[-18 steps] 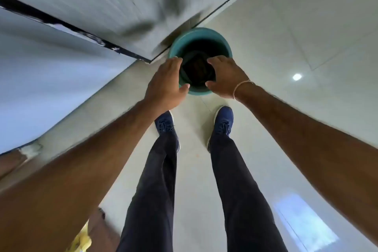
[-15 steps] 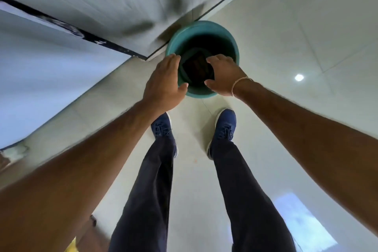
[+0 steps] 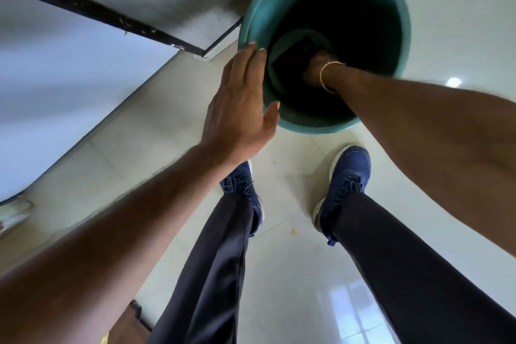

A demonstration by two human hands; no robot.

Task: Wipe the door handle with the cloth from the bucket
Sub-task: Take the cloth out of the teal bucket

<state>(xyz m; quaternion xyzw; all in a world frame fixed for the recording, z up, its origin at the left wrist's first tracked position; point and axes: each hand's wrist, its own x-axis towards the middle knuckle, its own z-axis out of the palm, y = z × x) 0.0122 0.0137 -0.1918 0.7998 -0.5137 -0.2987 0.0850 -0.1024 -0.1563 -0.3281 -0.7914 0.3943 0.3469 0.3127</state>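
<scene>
A teal bucket (image 3: 399,0) stands on the pale tiled floor ahead of my feet. A dark cloth (image 3: 293,57) lies at its bottom. My right hand (image 3: 314,68) is deep inside the bucket, down on the cloth; its fingers are lost in the dark, so whether they grip the cloth does not show. My left hand (image 3: 237,103) is flat and spread against the bucket's near-left rim, fingers apart, holding nothing. No door handle is in view.
A wall corner with a black strip (image 3: 97,12) runs along the upper left, close to the bucket. My two blue shoes (image 3: 344,184) and dark trousers fill the lower middle. A ceiling light reflects on the floor (image 3: 453,81) at the right.
The view has dropped much closer to the bucket. My right hand went from above the rim down to the cloth inside. My left hand moved onto the rim.
</scene>
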